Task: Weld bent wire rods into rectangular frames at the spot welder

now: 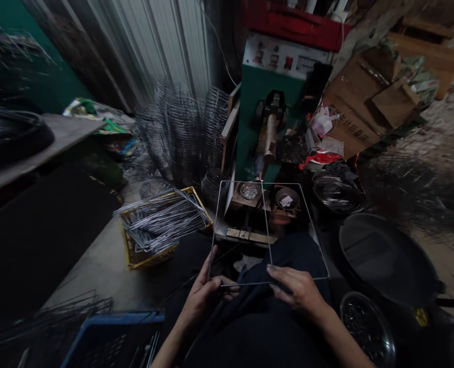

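Note:
A thin metal wire frame [216, 220], roughly rectangular, is held over my lap with its far side at the green machine. My left hand [207, 292] grips its near left corner, thumb and fingers closed on the wire. A straight wire rod [266, 225] runs from the frame's far side to its near side. The fingers of my right hand [299, 290] pinch the near end of this rod against the frame's near side. At the far side, the rod's tip meets the frame by the machine's lower electrode [259, 166].
The green machine [249, 102] stands straight ahead, with a bowl of small metal pieces [250, 191] below. On the left are a yellow crate [135, 263] of bent wires, stacked wire baskets [183, 133] and a blue crate [96, 321]. Black tubs [387, 255] stand at right.

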A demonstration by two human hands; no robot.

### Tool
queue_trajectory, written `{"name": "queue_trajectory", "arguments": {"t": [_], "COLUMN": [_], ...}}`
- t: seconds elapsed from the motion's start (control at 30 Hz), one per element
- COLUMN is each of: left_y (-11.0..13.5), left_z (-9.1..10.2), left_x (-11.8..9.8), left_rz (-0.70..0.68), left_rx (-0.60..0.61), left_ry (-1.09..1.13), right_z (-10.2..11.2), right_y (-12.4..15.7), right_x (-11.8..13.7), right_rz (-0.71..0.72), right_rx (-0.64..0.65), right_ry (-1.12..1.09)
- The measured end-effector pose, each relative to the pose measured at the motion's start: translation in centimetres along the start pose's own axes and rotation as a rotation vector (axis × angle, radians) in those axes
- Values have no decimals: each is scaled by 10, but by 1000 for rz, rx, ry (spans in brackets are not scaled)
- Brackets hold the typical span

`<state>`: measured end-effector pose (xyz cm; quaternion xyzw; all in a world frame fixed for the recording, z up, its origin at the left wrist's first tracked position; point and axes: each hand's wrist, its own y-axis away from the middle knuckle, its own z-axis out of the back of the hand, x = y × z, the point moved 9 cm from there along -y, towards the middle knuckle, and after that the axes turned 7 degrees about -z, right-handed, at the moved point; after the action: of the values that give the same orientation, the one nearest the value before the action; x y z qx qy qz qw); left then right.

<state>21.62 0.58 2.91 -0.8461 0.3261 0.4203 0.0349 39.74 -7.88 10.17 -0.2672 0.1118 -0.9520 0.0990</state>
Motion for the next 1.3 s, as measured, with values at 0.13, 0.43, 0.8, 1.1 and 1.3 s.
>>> {"name": "queue_trajectory", "arguments": {"t": [0.13,0.43,0.8,1.1,1.3], "left_y": [0,-3,-9,-10,-9], "left_z": [-2,-3,-3,-5,-7], "left_x": [-1,-2,-3,1,1], "left_rz": [-28,-54,-67,-28,-18], "left_rx": [5,17,6,38,18], "left_ry": [20,29,27,21,-64], "right_z": [0,0,2,5,3], "right_y": [0,-4,-9,-11,-8], "right_x": [-1,-4,-7,-8,-12], "right_rz": [-2,-8,-18,-61,-129], "right_rx": [6,16,8,66,106], "right_ry": [9,-6,-12,4,13]}}
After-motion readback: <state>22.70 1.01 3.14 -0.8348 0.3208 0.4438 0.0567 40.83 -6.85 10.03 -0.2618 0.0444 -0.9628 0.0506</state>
